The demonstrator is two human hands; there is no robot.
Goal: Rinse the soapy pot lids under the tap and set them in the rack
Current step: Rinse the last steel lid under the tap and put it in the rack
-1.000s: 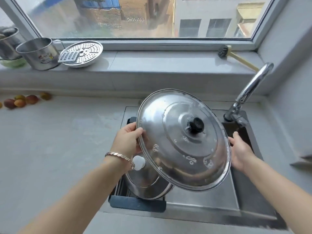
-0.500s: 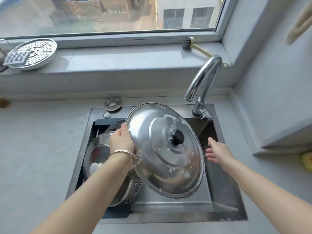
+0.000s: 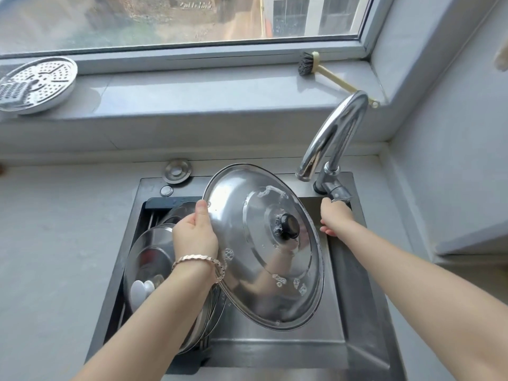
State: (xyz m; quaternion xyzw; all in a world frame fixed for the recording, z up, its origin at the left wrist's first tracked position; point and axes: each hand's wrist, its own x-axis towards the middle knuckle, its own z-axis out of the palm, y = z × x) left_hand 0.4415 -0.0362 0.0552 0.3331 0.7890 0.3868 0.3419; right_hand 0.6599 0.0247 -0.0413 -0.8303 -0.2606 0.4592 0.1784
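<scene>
soapy lid (image 3: 264, 248) — rim in left hand (image 3: 195, 237), clear of right hand (image 3: 334, 218)

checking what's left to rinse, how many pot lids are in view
3: a soapy lid in the left hand, a white-knobbed lid in the rack, another lid behind it. More may be hidden.

Home kitchen: steel sink (image 3: 354, 312) w/ tap (image 3: 330, 133), windowsill (image 3: 192, 92), pot lids (image 3: 264, 243).

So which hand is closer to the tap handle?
Right. The right hand is just below the tap handle, nearly touching it; the left hand grips the soapy lid by its rim, farther left.
</scene>
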